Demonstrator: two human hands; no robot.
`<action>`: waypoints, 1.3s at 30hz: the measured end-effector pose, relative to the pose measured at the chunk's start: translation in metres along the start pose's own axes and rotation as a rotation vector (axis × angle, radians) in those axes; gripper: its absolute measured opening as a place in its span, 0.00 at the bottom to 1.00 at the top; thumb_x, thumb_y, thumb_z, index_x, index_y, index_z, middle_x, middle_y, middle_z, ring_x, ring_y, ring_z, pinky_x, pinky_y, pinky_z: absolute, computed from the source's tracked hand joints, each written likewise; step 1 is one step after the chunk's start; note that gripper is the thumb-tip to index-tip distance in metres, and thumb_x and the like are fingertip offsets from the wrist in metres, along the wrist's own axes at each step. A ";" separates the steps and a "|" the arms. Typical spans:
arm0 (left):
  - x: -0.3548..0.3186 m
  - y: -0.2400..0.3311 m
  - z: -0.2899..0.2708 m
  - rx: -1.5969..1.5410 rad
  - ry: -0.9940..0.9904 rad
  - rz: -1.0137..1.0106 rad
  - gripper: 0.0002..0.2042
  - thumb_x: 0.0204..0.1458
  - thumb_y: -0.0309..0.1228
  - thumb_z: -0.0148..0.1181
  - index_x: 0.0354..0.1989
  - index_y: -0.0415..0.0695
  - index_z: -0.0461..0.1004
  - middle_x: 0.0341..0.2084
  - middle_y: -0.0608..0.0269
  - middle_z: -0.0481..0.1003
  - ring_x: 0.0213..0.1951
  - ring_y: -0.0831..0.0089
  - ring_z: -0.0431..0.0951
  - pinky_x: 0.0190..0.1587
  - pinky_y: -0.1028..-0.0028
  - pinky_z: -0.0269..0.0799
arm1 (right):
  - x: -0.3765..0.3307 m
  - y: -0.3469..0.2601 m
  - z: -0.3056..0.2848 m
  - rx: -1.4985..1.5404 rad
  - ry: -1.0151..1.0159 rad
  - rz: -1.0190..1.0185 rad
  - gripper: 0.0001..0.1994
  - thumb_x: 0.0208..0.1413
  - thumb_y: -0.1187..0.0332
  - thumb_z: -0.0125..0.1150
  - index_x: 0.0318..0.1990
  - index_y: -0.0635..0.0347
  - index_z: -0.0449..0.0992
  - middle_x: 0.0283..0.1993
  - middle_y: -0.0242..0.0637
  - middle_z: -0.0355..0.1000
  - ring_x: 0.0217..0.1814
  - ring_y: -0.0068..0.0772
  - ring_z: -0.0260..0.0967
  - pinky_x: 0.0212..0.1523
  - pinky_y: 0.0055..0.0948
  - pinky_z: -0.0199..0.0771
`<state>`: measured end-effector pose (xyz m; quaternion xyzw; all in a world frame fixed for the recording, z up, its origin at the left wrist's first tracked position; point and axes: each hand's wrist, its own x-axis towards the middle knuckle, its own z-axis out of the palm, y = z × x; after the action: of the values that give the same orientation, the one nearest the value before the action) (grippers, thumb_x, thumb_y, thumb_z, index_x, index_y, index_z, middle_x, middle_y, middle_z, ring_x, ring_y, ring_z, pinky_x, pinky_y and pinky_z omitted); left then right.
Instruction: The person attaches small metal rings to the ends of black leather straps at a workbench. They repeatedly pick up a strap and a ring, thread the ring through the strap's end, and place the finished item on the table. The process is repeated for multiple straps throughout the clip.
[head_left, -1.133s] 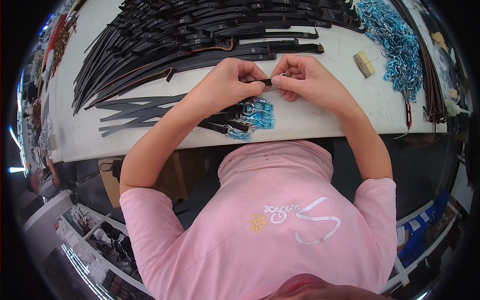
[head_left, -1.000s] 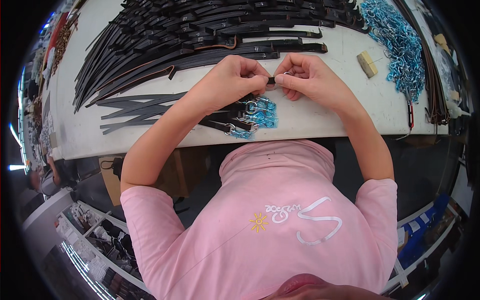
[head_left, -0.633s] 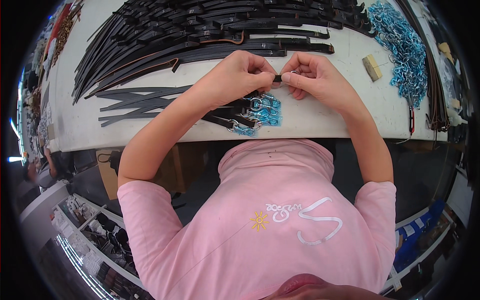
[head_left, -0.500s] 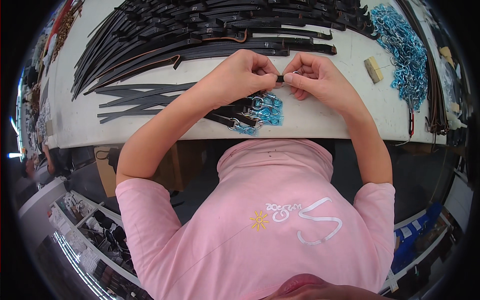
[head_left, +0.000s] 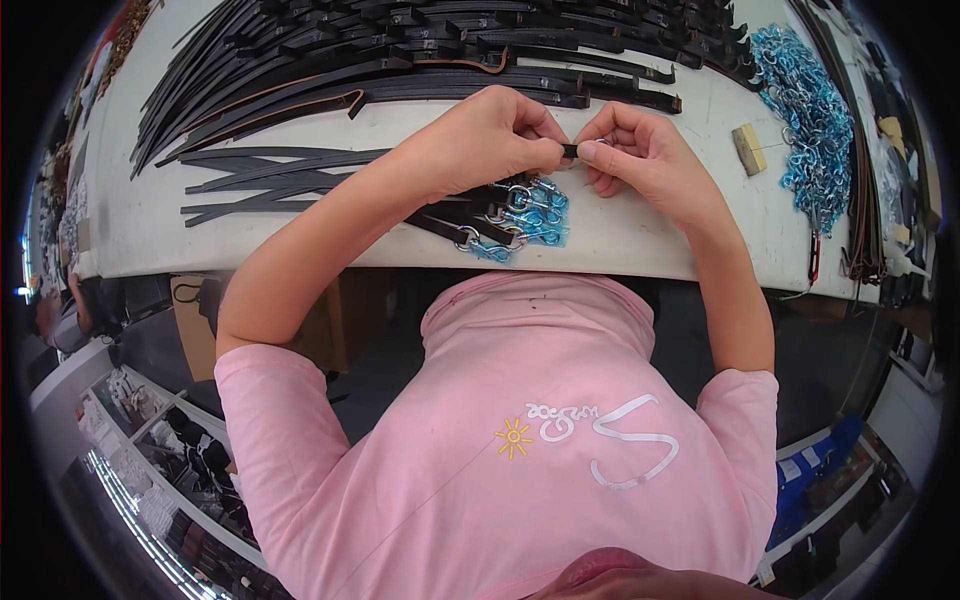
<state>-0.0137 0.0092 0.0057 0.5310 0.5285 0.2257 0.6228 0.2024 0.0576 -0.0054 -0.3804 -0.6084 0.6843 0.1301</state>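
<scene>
Above the worktable, my left hand [head_left: 505, 145] and my right hand [head_left: 637, 152] meet fingertip to fingertip. Between them shows a short piece of black strap [head_left: 570, 151], pinched from both sides. A glint of metal appears at my right fingers, but its shape is mostly hidden. Under my left forearm lie several loose black straps [head_left: 260, 178], crossing one another. Their right ends carry metal snap hooks [head_left: 540, 212] partly wrapped in blue film, just below my left hand.
A dense pile of black straps [head_left: 330, 50] covers the table's far side. At the right lies a heap of blue-wrapped metal hooks [head_left: 808, 130], with a yellowish block [head_left: 747, 149] beside it. Brown straps [head_left: 868, 220] hang along the right edge. A cardboard box [head_left: 335, 320] stands below the table.
The whole view has shifted slightly. Both hands keep their pinch on the black strap, close together, with little visible movement.
</scene>
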 end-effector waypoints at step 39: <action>0.000 -0.003 0.000 -0.028 0.005 0.012 0.11 0.51 0.30 0.59 0.36 0.34 0.79 0.24 0.67 0.76 0.28 0.83 0.72 0.34 0.81 0.68 | 0.000 -0.003 0.001 -0.001 0.003 0.017 0.09 0.57 0.65 0.64 0.38 0.61 0.75 0.29 0.28 0.73 0.31 0.16 0.70 0.34 0.18 0.74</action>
<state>-0.0147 0.0083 0.0032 0.5248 0.5233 0.2382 0.6277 0.2011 0.0573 -0.0021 -0.3866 -0.6055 0.6844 0.1249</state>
